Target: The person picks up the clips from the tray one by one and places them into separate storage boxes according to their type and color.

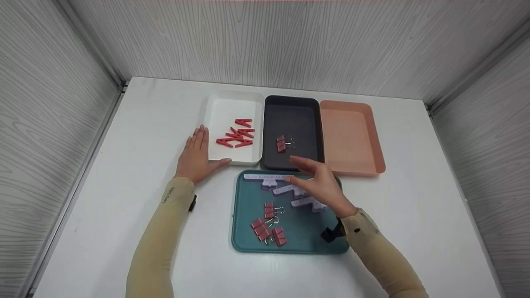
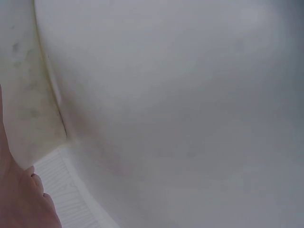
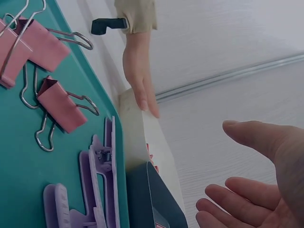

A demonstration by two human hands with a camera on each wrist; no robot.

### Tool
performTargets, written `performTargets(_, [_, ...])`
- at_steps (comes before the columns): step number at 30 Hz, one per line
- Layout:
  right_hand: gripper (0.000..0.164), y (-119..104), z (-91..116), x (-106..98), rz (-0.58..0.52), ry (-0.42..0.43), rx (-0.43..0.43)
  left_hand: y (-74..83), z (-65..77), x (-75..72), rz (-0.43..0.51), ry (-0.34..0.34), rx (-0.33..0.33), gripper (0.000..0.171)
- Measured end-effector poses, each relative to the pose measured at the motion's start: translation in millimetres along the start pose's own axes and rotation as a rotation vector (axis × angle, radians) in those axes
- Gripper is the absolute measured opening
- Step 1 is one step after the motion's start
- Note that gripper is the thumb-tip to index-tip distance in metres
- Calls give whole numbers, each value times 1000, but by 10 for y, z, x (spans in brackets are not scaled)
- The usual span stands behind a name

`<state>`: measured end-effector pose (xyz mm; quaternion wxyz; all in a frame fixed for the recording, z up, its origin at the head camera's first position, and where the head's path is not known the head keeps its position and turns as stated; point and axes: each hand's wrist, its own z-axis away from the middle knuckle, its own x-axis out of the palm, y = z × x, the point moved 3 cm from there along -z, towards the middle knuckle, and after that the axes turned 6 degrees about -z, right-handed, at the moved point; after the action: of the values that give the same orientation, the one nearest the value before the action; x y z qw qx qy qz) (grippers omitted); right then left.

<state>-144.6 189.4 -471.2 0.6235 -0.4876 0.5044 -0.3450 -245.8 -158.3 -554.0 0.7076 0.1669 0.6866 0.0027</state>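
Observation:
My left hand (image 1: 196, 159) rests with straight fingers along the left wall of the white tray (image 1: 236, 159), its thumb at the near corner. Several red clothespins (image 1: 243, 142) lie in that tray. Over the far edge of the teal tray (image 1: 244, 238) hovers my right hand (image 1: 319, 181), thumb and fingers spread apart and nothing between them. Beneath and beside it are 3 purple ruler-like clips (image 1: 269, 183), partly covered by the hand. Several pink binder clips (image 3: 61, 104) lie nearer on the teal tray. One more pink binder clip (image 1: 281, 144) sits in the dark tray (image 1: 292, 159).
An orange tray (image 1: 352, 142) stands right of the dark one, the 3 back trays side by side. All stand on a white table (image 1: 418, 198). Pale wood-grain panels (image 1: 265, 45) enclose the back and both sides.

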Motion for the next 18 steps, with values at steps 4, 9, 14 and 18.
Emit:
performTargets(4, [63,24,55,48,29,-23,11,-1,1,-1,-5,0,0,128])
performTargets(9, [63,66,102,107,57,-61,29,-4,7,6,-4,2,1,128])
performTargets(14, [59,132,135,171,65,-96,31,2,10,-2,-5,-3,-2,128])
performTargets(18, [56,180,153,236,89,-133,24,11,11,-15,-3,-7,-4,128])
